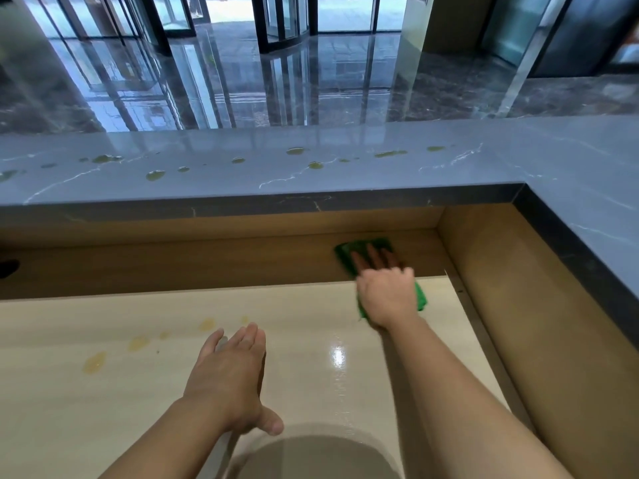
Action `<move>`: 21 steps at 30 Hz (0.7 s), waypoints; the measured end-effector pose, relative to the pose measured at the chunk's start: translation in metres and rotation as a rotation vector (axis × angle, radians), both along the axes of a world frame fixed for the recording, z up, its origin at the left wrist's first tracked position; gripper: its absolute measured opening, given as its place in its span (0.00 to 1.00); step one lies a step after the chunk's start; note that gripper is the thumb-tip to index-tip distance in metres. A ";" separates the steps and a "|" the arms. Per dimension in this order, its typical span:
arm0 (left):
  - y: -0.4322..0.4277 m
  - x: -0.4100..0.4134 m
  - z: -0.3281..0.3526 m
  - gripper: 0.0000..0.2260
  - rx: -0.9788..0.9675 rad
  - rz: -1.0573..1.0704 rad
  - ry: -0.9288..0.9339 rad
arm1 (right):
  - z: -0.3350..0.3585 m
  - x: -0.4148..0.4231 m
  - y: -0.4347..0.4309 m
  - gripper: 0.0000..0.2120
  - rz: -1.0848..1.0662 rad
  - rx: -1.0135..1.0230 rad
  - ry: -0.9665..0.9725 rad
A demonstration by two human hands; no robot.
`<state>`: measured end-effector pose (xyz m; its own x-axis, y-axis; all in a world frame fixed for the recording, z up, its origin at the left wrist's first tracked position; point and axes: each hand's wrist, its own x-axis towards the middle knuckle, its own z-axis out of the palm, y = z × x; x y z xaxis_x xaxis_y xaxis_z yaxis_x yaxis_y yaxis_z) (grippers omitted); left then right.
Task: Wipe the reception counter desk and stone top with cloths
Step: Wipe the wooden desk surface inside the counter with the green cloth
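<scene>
Fingers (372, 254) of our right hand (387, 295) lie straight and spread, pressing the green cloth (345, 252) flat on the desk (179, 402) without gripping it; yellow spills (93, 361) lie well left of the cloth, nearer our open, empty left hand (228, 371), so we judge the sweep goes left.

Stone top (242, 174) runs behind the desk (311, 375) at 12 o'clock — and along 3. Cloth (345, 257) lies on the desk at 1, under the right hand (385, 295).

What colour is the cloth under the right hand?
Green. The cloth shows best in the head view, pressed under the right hand.
</scene>
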<state>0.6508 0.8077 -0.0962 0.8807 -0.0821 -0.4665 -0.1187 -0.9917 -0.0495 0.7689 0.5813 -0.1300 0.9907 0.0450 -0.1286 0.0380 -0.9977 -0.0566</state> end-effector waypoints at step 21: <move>0.101 -0.032 0.013 0.24 -0.409 0.067 -0.252 | 0.007 0.004 0.205 0.26 0.130 0.206 0.190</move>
<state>0.6186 0.9083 -0.0830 0.9717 -0.1539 -0.1793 -0.0887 -0.9410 0.3266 0.7727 0.7862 -0.1232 0.9341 0.2141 -0.2857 0.1339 -0.9519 -0.2756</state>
